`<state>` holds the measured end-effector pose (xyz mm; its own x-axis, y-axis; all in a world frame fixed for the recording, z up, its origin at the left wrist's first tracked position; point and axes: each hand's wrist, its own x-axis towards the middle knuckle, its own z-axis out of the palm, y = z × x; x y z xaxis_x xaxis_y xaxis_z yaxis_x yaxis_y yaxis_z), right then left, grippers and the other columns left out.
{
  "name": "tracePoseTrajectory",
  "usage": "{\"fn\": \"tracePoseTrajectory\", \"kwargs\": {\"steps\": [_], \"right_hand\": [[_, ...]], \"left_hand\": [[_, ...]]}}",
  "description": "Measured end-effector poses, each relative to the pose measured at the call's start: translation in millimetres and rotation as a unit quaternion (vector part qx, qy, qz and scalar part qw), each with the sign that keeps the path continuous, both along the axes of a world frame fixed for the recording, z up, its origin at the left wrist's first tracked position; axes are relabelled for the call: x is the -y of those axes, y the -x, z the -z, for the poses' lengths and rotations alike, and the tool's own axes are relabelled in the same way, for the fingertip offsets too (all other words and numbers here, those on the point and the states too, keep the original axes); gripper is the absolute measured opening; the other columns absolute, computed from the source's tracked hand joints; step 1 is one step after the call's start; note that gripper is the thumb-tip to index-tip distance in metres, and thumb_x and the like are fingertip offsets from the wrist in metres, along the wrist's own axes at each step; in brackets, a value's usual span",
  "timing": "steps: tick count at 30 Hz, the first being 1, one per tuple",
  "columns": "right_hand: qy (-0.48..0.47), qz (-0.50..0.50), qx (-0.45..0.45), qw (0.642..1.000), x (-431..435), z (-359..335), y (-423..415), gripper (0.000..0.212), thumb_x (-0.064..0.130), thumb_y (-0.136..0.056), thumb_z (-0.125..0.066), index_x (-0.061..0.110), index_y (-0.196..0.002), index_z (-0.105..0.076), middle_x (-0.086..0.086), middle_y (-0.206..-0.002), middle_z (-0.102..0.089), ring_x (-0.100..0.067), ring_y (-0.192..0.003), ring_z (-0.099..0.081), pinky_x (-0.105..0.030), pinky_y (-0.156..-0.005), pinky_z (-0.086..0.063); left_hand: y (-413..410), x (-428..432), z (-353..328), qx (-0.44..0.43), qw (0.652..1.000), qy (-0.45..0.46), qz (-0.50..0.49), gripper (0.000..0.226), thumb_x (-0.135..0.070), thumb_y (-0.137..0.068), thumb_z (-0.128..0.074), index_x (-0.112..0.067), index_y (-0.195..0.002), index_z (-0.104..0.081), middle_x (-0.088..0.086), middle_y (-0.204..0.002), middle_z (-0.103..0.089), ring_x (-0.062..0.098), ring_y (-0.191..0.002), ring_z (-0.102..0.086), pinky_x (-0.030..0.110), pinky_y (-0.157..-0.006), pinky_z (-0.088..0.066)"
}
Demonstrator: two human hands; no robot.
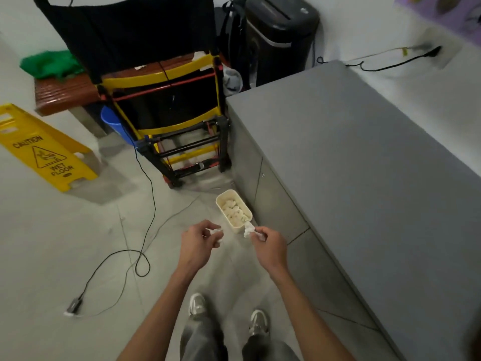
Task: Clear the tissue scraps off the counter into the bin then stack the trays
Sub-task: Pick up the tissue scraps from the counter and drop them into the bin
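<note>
Fingers of our left hand (pixel 200 241) are pinched on a white tissue scrap (pixel 217 232); fingers of our right hand (pixel 269 246) are pinched on a second scrap (pixel 248 230). Just beyond and below both sets of fingers, between them, a small cream bin (pixel 228 192) stands on the floor, already holding crumpled tissue. Right of the right fingers rises the grey bench (pixel 364 165). Trays are out of view. We judge the drop comes next: carry each scrap over the bin's narrow opening before spreading the fingers, as light tissue may drift.
</note>
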<state>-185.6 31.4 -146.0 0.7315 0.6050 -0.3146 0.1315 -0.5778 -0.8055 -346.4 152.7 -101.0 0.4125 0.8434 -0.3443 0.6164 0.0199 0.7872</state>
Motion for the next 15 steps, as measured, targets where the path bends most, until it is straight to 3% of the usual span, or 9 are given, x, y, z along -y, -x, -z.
{"fn": "tracePoseTrajectory", "kwargs": {"steps": [4,8,10,12,15], "right_hand": [[0.041,0.040,-0.023,0.998,-60.9,62.8,-10.8,0.015,0.027,-0.087,-0.085,0.015,-0.095,-0.082,0.008,-0.082,-0.075,-0.009,-0.076,-0.070,-0.004,-0.061,-0.042],[0.075,0.101,-0.046,0.991,-118.7,139.9,-16.1,0.019,0.023,-0.085,-0.085,0.023,-0.085,-0.066,0.008,-0.085,-0.071,-0.007,-0.075,-0.066,-0.016,-0.062,-0.044],[0.094,0.109,-0.044,0.989,-146.4,183.7,-19.8,0.019,0.014,-0.088,-0.079,0.026,-0.089,-0.065,0.006,-0.091,-0.074,-0.010,-0.082,-0.071,-0.014,-0.067,-0.050],[0.118,0.110,-0.044,0.986,-172.8,226.1,-24.0,0.021,0.008,-0.089,-0.075,0.028,-0.090,-0.069,0.004,-0.097,-0.076,-0.012,-0.089,-0.074,-0.021,-0.076,-0.055],[0.166,0.112,-0.041,0.979,-205.4,286.5,-33.8,0.023,0.004,-0.088,-0.076,0.027,-0.089,-0.078,-0.001,-0.105,-0.072,-0.014,-0.093,-0.069,-0.018,-0.083,-0.048]], "left_hand": [[-26.0,-76.8,63.6,-0.057,0.997,0.031,0.049,0.020,-0.021,-0.087,-0.082,-0.024,-0.106,-0.078,-0.005,-0.078,-0.077,0.007,-0.071,-0.075,0.034,-0.079,-0.064],[-55.5,-149.9,146.8,-0.106,0.987,0.058,0.102,0.020,-0.022,-0.083,-0.085,-0.028,-0.101,-0.078,-0.007,-0.081,-0.076,0.007,-0.073,-0.073,0.018,-0.064,-0.053],[-69.2,-184.1,192.7,-0.116,0.983,0.074,0.124,0.017,-0.020,-0.085,-0.083,-0.021,-0.101,-0.080,-0.004,-0.076,-0.078,0.009,-0.069,-0.075,0.022,-0.065,-0.057],[-80.9,-214.4,239.9,-0.131,0.977,0.081,0.149,0.017,-0.015,-0.088,-0.081,-0.015,-0.104,-0.080,0.000,-0.078,-0.078,0.011,-0.068,-0.076,0.026,-0.072,-0.062],[-98.4,-253.9,307.7,-0.151,0.969,0.078,0.181,0.014,-0.011,-0.089,-0.078,-0.012,-0.102,-0.081,0.004,-0.085,-0.079,0.015,-0.073,-0.075,0.029,-0.078,-0.061]]}}
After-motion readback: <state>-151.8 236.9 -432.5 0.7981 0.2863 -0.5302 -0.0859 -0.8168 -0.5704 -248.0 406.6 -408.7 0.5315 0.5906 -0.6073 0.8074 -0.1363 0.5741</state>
